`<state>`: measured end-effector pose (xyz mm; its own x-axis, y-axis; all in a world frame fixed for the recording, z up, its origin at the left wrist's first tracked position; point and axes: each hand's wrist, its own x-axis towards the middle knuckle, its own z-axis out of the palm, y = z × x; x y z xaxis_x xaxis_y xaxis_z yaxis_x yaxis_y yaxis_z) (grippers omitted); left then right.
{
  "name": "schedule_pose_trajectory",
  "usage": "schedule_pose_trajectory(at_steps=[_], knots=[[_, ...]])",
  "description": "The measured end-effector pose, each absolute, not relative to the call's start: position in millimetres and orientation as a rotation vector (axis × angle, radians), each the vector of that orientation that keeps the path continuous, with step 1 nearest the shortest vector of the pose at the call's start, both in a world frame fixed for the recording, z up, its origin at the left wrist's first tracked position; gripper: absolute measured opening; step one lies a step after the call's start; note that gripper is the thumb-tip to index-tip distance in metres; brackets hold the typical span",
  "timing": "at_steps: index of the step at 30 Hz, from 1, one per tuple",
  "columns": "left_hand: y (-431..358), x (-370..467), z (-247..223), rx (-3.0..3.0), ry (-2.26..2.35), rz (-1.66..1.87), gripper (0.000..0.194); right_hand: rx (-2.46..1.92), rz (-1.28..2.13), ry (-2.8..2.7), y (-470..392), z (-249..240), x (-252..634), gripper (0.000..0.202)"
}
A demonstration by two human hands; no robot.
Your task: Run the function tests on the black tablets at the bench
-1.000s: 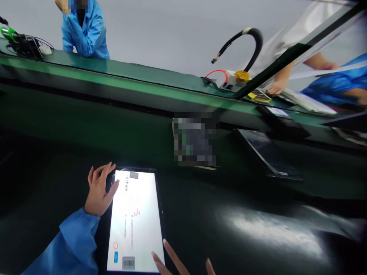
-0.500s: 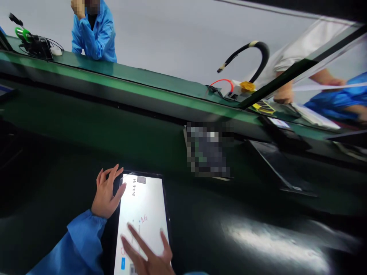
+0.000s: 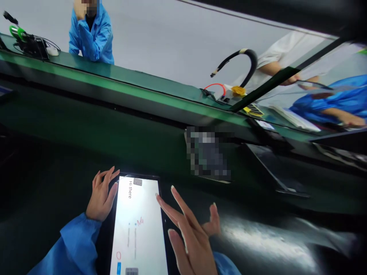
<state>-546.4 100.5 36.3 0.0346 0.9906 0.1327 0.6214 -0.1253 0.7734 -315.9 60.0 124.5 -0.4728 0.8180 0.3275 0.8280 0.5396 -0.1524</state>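
A tablet (image 3: 143, 214) with a lit white screen reading "Hi there" lies on the dark green work surface at the lower middle. Red handwritten marks and a small barcode label show on its screen side. My left hand (image 3: 101, 196) rests at the tablet's upper left corner, fingers apart, beside a bit of clear film there. Over the tablet's right edge is my right hand (image 3: 192, 233), its fingers spread and nothing in them. Whether its forefinger touches the screen I cannot tell.
A pixelated flat object (image 3: 209, 154) lies beyond the tablet, with a dark panel (image 3: 272, 168) to its right. Across a green ledge (image 3: 129, 82) a person in blue (image 3: 96, 36) leans. Another person's hands (image 3: 289, 79) hold a flat item at the upper right.
My right hand has moved from over the lower screen to the tablet's right side, uncovering the screen. My left hand stays at the corner. The person in white has lifted a flat item.
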Motion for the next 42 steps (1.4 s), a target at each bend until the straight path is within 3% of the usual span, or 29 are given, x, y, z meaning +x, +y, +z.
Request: schedule_pose_trajectory(at_steps=[8, 19, 30, 42], knots=[[101, -549, 29, 1.767, 1.659, 0.963, 0.036, -1.533, 0.062, -2.366, 35, 74, -289, 0.036], [99, -549, 31, 1.679, 1.668, 0.951, 0.034, -1.541, 0.186, -2.255, 32, 57, -291, 0.035], [104, -548, 27, 1.749, 1.663, 1.051, 0.020, -1.578, 0.550, -1.510, 42, -2, -291, 0.037], [111, -548, 30, 1.887, 1.682, 1.129, 0.018, -1.568, 0.630, -1.346, 43, 0, -295, 0.042]])
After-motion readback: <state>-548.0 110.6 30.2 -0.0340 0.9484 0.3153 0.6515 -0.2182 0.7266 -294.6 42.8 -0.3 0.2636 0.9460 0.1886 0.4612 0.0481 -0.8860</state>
